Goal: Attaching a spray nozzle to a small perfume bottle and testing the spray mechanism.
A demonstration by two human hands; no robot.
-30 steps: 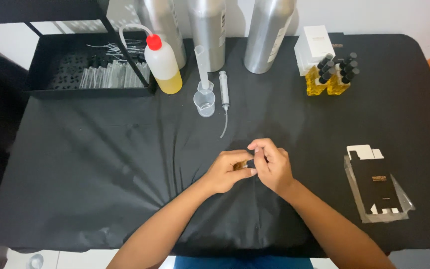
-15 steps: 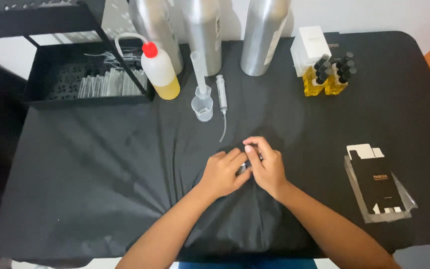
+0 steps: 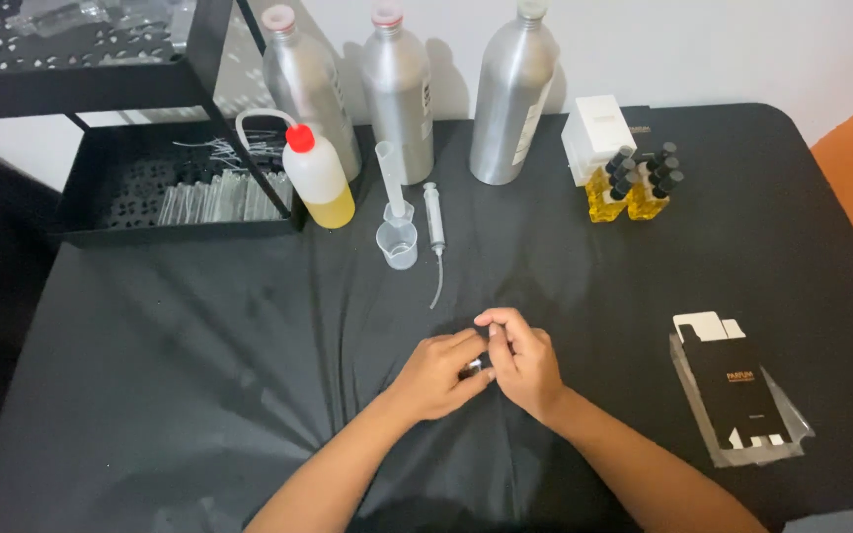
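Both hands meet over the black-clothed surface (image 3: pixel 180 375): the left hand (image 3: pixel 438 375) and right hand (image 3: pixel 522 360) each close their grip on one small dark object (image 3: pixel 476 368), pinched between the fingertips and mostly hidden. Beyond them, nothing lies in between, stand a syringe (image 3: pixel 435 222) and a small measuring cup (image 3: pixel 398 242). Farther back stand three aluminium bottles (image 3: pixel 510 94), one squeeze bottle (image 3: pixel 319 178) and a cluster of small yellow vials (image 3: pixel 634 188). One flat black carton (image 3: pixel 739 388) lies to the right.

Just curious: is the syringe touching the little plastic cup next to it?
Apart. The head view shows a strip of black cloth between the syringe and the cup.
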